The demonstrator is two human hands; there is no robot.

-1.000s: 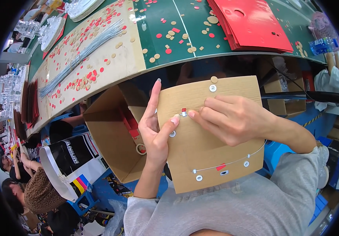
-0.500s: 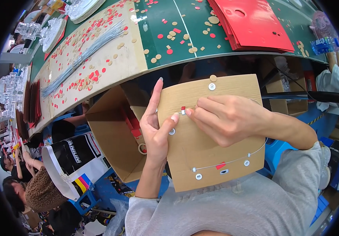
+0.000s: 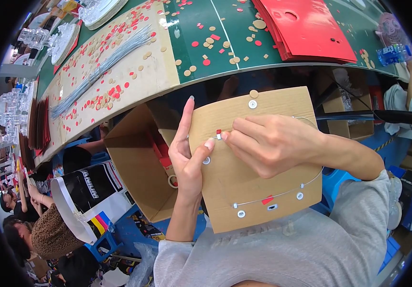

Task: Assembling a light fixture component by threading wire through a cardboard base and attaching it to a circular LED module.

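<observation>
My left hand [image 3: 186, 158] gripped the left edge of the cardboard sheet [image 3: 258, 191] at frame centre, forefinger pointing up, thumb pressed on its face. My right hand [image 3: 273, 143] pinched a small red tab [image 3: 218, 134] against it. An open carton [image 3: 139, 167] stood lower left, below the desk [image 3: 244, 33], with red pieces inside.

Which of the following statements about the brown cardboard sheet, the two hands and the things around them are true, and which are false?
1. The left hand holds the brown cardboard sheet at its left edge. True.
2. The right hand pinches a small red and white piece against the sheet. True.
3. The stack of red sheets lies inside the open cardboard box. False: it lies on the green table.
4. The bundle of thin grey wires rests on the person's lap. False: it lies on the table.
</observation>
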